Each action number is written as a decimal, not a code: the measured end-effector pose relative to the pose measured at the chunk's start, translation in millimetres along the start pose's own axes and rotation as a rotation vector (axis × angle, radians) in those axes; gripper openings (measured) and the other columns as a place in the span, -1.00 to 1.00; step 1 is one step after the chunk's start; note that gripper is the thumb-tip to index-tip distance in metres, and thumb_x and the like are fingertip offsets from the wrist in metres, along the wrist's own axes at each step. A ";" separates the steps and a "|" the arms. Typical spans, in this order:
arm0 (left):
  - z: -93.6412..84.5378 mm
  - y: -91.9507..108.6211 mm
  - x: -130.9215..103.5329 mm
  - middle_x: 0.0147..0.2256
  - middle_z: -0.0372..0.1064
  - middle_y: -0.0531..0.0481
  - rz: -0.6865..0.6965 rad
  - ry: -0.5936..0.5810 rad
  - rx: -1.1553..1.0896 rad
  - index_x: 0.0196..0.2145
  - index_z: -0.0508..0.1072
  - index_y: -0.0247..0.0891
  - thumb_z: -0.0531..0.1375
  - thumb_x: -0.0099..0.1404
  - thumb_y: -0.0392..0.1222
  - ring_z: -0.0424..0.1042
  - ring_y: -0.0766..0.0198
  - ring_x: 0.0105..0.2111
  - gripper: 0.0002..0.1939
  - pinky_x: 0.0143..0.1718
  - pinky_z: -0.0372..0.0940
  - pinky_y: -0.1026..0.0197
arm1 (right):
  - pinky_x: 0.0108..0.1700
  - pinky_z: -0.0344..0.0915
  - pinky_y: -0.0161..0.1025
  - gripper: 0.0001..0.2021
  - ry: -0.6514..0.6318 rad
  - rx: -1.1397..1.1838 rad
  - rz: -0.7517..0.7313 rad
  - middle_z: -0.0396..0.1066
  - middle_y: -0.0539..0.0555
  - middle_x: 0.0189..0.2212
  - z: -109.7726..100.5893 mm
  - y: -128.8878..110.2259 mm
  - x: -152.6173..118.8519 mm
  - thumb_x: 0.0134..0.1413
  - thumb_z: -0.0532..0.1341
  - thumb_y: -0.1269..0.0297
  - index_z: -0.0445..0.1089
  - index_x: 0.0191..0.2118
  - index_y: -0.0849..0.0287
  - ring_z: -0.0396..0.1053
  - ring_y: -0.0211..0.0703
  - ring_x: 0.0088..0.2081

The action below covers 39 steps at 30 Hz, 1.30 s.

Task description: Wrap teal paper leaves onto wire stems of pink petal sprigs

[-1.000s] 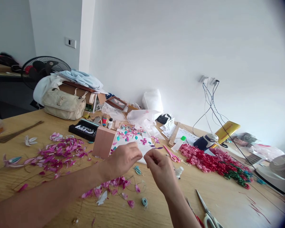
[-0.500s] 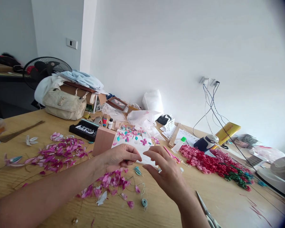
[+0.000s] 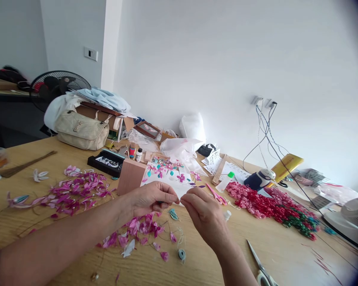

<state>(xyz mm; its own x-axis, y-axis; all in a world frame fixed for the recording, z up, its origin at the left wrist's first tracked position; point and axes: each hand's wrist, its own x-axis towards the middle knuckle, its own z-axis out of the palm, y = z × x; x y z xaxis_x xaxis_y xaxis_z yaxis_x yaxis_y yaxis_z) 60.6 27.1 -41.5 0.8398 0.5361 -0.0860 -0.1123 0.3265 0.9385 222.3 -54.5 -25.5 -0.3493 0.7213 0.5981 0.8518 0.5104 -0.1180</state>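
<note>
Pinched narrow with left hand and right hand, nearly tip to tip above the table, near the white sheet. Held between them perhaps a thread, too fine to tell long axis or direction.

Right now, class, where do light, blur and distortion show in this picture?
In the head view, the white wall looks washed with pale light and a sheen brightens the tabletop at lower right; in the head view, dark curved edges cut the right corners; in the head view, detail between left hand and right hand is too fine to read.
</note>
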 end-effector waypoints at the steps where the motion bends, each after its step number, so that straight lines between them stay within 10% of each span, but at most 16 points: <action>1: 1.9 0.7 -0.9 -0.67 0.07 0.17 0.029 0.021 0.061 -0.52 0.35 -0.35 0.25 0.01 -0.18 -0.03 0.49 -0.67 -0.81 -0.67 -0.23 0.38 | -0.42 0.14 -0.31 -0.80 0.013 0.018 0.032 0.30 0.05 -0.49 0.7 -1.6 0.3 0.14 0.03 0.39 0.34 -0.45 0.18 0.25 -0.24 -0.46; 8: 3.4 -15.0 0.7 -0.51 0.15 0.03 0.820 0.282 1.250 -0.49 0.39 -0.34 -0.02 0.27 -0.33 0.15 0.34 -0.48 -0.75 -0.46 0.07 0.30 | -0.55 -0.02 -0.35 -0.77 0.051 0.338 0.559 0.06 -0.10 -0.69 12.8 -3.3 4.2 -0.04 0.10 0.28 0.16 -0.64 0.17 0.05 -0.32 -0.60; 12: -1.4 -26.6 6.2 -0.51 0.13 0.03 0.981 0.354 1.473 -0.46 0.39 -0.34 -0.08 0.31 -0.35 0.14 0.34 -0.50 -0.70 -0.50 0.07 0.31 | -0.60 -0.11 -0.36 -0.79 -0.018 0.541 0.739 -0.01 -0.14 -0.71 17.8 3.2 5.1 -0.10 0.11 0.21 0.21 -0.63 0.18 -0.08 -0.37 -0.64; 23: 9.2 -9.3 4.7 -0.54 0.23 0.09 0.507 0.363 0.657 -0.53 0.45 -0.30 0.16 0.11 -0.28 0.23 0.37 -0.48 -0.89 -0.43 0.10 0.33 | -0.59 -0.06 -0.36 -0.72 -0.019 0.434 0.683 0.07 -0.10 -0.70 12.7 0.3 4.8 0.00 0.08 0.15 0.30 -0.58 0.21 0.01 -0.34 -0.62; 29: 2.7 -2.6 1.3 -0.68 0.08 0.18 0.071 0.171 0.050 -0.54 0.38 -0.34 0.28 -0.03 -0.16 -0.04 0.50 -0.67 -0.81 -0.65 -0.22 0.34 | -0.46 0.17 -0.33 -0.91 0.126 0.162 0.186 0.28 0.01 -0.51 -11.5 1.8 -0.2 0.04 0.13 0.33 0.33 -0.44 0.17 0.22 -0.27 -0.50; 39: 1.7 -2.2 0.3 -0.69 0.11 0.16 0.003 0.082 -0.032 -0.52 0.38 -0.37 0.33 -0.10 -0.16 0.00 0.50 -0.67 -0.74 -0.65 -0.25 0.35 | -0.47 0.16 -0.36 -0.80 -0.032 -0.284 -0.011 0.28 0.04 -0.43 -4.1 -2.7 0.5 0.10 0.01 0.43 0.36 -0.40 0.13 0.24 -0.26 -0.46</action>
<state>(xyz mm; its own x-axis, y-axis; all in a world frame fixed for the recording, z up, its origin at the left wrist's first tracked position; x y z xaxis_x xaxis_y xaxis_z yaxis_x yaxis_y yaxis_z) 62.0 25.2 -43.0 0.7934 0.5984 -0.1114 -0.1329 0.3488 0.9277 221.4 -57.5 -21.6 -0.3679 0.7330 0.5722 0.9213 0.3705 0.1178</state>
